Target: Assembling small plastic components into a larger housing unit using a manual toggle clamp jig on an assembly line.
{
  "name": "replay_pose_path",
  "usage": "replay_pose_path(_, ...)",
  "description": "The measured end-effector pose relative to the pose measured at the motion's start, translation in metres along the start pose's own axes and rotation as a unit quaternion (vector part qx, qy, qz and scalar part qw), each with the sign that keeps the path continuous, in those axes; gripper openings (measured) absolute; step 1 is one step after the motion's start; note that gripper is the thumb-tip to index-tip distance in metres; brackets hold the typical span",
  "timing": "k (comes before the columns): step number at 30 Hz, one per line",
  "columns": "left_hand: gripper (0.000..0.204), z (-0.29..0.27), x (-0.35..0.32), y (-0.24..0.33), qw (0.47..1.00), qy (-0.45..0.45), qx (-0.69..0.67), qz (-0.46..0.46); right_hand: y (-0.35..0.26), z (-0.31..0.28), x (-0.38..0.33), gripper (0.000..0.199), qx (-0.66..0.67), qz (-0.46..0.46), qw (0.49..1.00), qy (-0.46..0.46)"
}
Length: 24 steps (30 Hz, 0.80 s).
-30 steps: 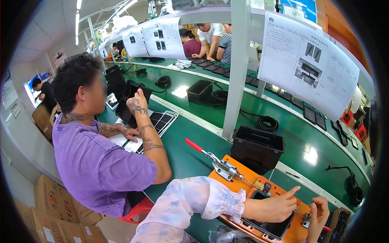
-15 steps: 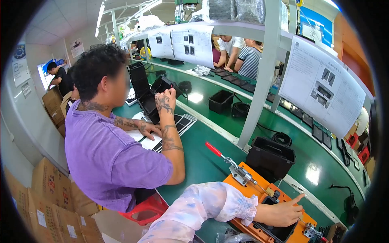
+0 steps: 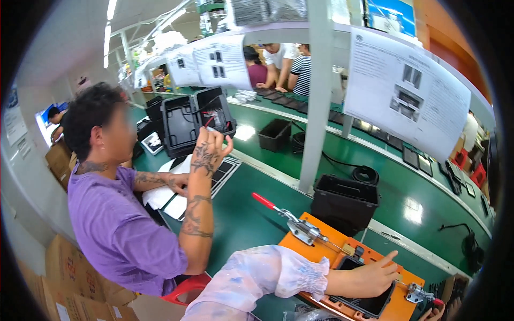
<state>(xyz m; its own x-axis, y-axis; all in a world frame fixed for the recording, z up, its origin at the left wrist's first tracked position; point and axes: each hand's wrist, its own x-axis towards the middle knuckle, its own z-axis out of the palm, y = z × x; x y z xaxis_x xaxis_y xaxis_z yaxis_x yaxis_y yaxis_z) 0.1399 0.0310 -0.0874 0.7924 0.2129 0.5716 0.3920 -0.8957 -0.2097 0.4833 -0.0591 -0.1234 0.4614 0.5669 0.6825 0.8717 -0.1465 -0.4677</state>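
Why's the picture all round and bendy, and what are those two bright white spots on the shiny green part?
Head view: a fisheye lens bends straight edges and leaves the corners black; head view: the white spots are glare on the green surface, probably from lamps; head view: the big sheet's small print looks blurry.

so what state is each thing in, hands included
Left hand: index finger extended, over the black box, grip hidden
Right hand: mostly cut off by the lower edge
Black box in orange fixture: open-topped, partly covered
Red-handled toggle clamp: handle pointing away from the box
Black bin: upright, open-topped
Black cable behind it: coiled
Black hinged case: lid open
Instruction sheet: hanging
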Motion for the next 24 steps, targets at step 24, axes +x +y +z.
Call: replay_pose_path(24,0.022,-0.013,-0.003,-0.003,0.999,-0.003,-0.044,-0.008,0.076,0.004,-0.012,0.036,-0.266,-0.072,0.951,-0.142)
